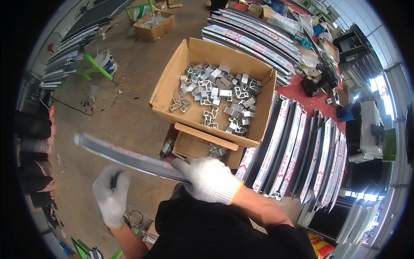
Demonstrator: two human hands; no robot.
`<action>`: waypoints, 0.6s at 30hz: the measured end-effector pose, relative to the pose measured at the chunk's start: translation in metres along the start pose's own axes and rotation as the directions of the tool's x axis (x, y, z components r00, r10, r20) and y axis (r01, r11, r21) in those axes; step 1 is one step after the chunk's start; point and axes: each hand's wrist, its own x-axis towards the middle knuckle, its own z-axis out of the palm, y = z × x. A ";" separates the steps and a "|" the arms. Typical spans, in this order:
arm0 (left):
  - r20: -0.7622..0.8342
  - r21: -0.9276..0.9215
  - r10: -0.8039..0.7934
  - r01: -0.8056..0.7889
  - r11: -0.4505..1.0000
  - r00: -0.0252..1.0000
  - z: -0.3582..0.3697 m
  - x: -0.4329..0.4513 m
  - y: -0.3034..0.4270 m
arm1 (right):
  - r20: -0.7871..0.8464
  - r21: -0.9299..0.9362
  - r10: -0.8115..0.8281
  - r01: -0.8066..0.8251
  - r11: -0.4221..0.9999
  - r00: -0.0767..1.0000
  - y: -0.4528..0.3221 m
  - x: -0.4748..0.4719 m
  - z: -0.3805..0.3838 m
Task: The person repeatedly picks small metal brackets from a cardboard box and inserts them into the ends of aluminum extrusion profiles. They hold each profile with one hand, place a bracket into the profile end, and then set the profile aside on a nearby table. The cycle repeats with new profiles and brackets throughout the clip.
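My right hand [210,179], in a white knit glove with a yellow cuff, grips one end of a long grey metal profile [126,157]. The profile carries film with red print and slants up to the left, its far end blurred. Just below it is my left hand [111,196], also gloved, with curled fingers and a dark patch at the palm. Whether that patch is dirt or a small held thing, I cannot tell. In front of me stands an open cardboard box [163,87] of cut metal corner pieces [213,92].
A smaller cardboard box [190,144] with metal hardware sits below the big one, beside a dark tool [167,147]. Film-wrapped profiles [284,149] lie in rows at right, more profiles [252,45] behind. A cordless drill [302,42], a bucket [106,63] and green stands [97,66] are farther off.
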 end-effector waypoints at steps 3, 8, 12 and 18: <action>0.006 0.187 0.457 -0.450 0.873 0.890 0.013 -0.007 0.008 | 0.099 -0.101 -0.074 0.084 0.991 0.992 0.007 0.000 -0.010; 0.703 0.205 0.063 -0.287 0.936 0.708 0.033 0.019 0.015 | 0.293 -0.202 -0.152 0.217 0.955 0.944 -0.001 0.014 -0.013; 0.740 0.137 0.039 -0.208 0.969 0.672 0.037 0.017 0.003 | 0.205 -0.043 -0.344 0.359 0.932 0.917 0.006 0.020 -0.020; 0.578 0.092 0.017 -0.086 0.992 0.816 0.029 -0.002 -0.029 | -0.496 0.079 0.228 -0.218 0.973 0.838 0.096 0.068 -0.078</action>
